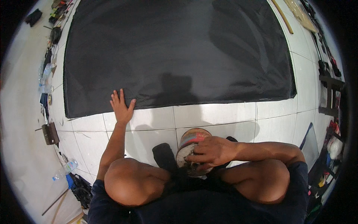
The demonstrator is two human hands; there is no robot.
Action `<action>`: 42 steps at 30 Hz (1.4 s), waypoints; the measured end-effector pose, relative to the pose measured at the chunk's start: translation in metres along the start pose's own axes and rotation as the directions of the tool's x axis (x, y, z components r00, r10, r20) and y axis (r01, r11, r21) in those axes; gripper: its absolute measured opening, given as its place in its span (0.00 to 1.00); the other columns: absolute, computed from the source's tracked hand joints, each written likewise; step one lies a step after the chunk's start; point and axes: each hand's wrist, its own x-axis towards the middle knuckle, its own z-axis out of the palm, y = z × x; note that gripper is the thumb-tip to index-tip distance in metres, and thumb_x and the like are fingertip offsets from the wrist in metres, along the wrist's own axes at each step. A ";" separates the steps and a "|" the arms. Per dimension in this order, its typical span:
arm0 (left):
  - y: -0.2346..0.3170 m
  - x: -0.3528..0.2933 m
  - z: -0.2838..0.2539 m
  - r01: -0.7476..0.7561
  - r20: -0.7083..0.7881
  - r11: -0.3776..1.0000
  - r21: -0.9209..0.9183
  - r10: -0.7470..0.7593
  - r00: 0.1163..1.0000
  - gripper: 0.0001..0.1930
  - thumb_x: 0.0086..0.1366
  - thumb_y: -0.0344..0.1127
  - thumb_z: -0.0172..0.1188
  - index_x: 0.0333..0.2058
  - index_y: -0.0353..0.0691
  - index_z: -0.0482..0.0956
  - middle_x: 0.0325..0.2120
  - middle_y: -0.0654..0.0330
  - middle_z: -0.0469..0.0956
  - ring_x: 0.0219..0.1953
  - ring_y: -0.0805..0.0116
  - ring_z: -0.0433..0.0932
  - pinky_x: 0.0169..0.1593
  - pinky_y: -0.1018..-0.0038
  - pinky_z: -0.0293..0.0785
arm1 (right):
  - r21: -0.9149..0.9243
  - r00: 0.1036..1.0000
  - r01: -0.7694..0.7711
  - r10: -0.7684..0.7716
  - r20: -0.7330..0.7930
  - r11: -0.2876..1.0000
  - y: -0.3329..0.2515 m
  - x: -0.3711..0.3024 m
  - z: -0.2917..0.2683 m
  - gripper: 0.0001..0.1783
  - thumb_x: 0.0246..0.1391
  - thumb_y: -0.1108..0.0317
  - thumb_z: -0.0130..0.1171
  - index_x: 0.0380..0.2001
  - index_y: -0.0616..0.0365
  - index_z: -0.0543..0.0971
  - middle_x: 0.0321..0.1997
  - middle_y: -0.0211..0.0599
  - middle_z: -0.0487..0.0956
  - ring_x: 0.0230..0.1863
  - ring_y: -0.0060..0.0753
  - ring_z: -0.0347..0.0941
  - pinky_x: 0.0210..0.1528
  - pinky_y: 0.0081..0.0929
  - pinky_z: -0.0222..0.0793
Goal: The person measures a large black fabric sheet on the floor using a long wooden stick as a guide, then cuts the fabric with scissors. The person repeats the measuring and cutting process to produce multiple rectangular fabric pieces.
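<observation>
A large black sheet of fabric-like material (175, 52) lies spread on the white tiled floor in front of me. My left hand (122, 108) rests on its near edge, left of the middle, palm down with the fingers spread. Between my knees is a round can (192, 138) with a reddish band and a worn, whitish, stained part. My right hand (212, 152) curls over the can, its fingers bent against the whitish part. Whether those fingers also hold something small is hidden.
Plastic bottles (66, 168) and assorted items line the left wall. A wooden strip (282, 16) lies beyond the sheet's right edge. Along the right side are a dark frame-like object (330, 96), a flat triangular piece (309, 143) and mixed clutter. My knees flank the can.
</observation>
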 end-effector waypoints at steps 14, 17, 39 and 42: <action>-0.007 -0.005 0.008 -0.010 -0.028 1.000 -0.016 0.009 1.000 0.46 0.64 0.65 0.53 0.71 0.44 0.50 0.72 0.42 0.40 0.74 0.41 0.36 0.72 0.47 0.31 | -0.087 0.925 -0.374 0.378 0.035 0.923 -0.004 -0.001 0.006 0.20 0.46 0.51 0.67 0.32 0.55 0.78 0.21 0.40 0.75 0.27 0.43 0.75 0.31 0.41 0.71; -0.007 -0.008 0.008 -0.014 -0.035 0.999 -0.036 0.013 0.999 0.46 0.64 0.65 0.54 0.71 0.44 0.50 0.72 0.42 0.40 0.74 0.41 0.36 0.72 0.47 0.31 | -0.045 0.872 -0.450 0.427 -0.241 0.892 0.001 0.010 -0.013 0.17 0.41 0.57 0.72 0.27 0.57 0.78 0.18 0.36 0.72 0.19 0.38 0.70 0.24 0.36 0.67; 0.004 -0.005 -0.013 -0.002 0.070 0.999 -0.037 0.005 0.998 0.47 0.63 0.61 0.58 0.71 0.42 0.49 0.71 0.39 0.39 0.73 0.38 0.36 0.71 0.44 0.32 | -0.061 0.562 -0.773 0.635 -0.530 0.632 0.099 0.076 -0.086 0.18 0.43 0.59 0.73 0.29 0.59 0.77 0.19 0.39 0.78 0.19 0.30 0.78 0.21 0.28 0.71; 0.003 -0.009 -0.025 0.038 0.151 0.999 -0.033 -0.033 0.988 0.47 0.63 0.61 0.58 0.71 0.42 0.48 0.71 0.39 0.39 0.73 0.38 0.36 0.71 0.44 0.33 | -0.146 0.541 -0.819 0.662 -0.518 0.555 0.101 0.082 -0.088 0.22 0.45 0.49 0.70 0.31 0.54 0.76 0.19 0.42 0.78 0.22 0.45 0.80 0.24 0.39 0.73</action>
